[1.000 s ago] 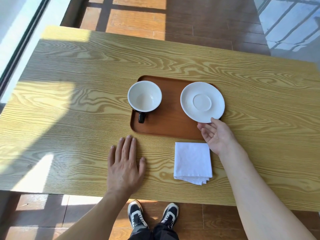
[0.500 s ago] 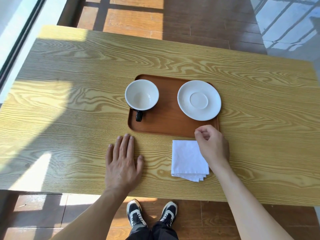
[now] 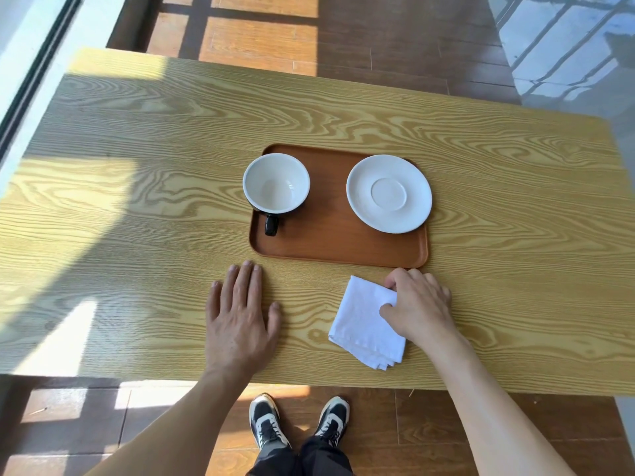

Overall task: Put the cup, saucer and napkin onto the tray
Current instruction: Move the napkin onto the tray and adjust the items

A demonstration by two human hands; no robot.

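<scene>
**Napkin pinched at the tray's near edge; cup and saucer on the tray**

A brown rectangular tray [image 3: 338, 242] lies on the wood-grain surface [image 3: 137, 218]. On its left half stands a cup [image 3: 276, 183], white inside and black outside, upright and empty, its black handle pointing toward the person. On the right half lies a white saucer [image 3: 389, 193], flat, its right rim reaching over the tray's right edge. Cup and saucer are apart, with bare tray between them.

The folded white napkin [image 3: 364, 321] lies on the surface just in front of the tray's near right corner, not on the tray, turned at a slant so one corner points toward the tray and the loose layered corner toward the person.

The right hand [image 3: 417, 305] covers the napkin's right side, its fingers curled and the thumb and forefinger closed on the cloth's upper right edge. Whether any part of the napkin is lifted cannot be told.

The left hand [image 3: 240, 316] lies flat and released on the surface, palm down, fingers together and pointing toward the tray's near left corner, holding nothing.

Below the surface's edge, two black-and-white trainers [image 3: 299, 420] stand on the tiled floor [image 3: 429, 438].
</scene>
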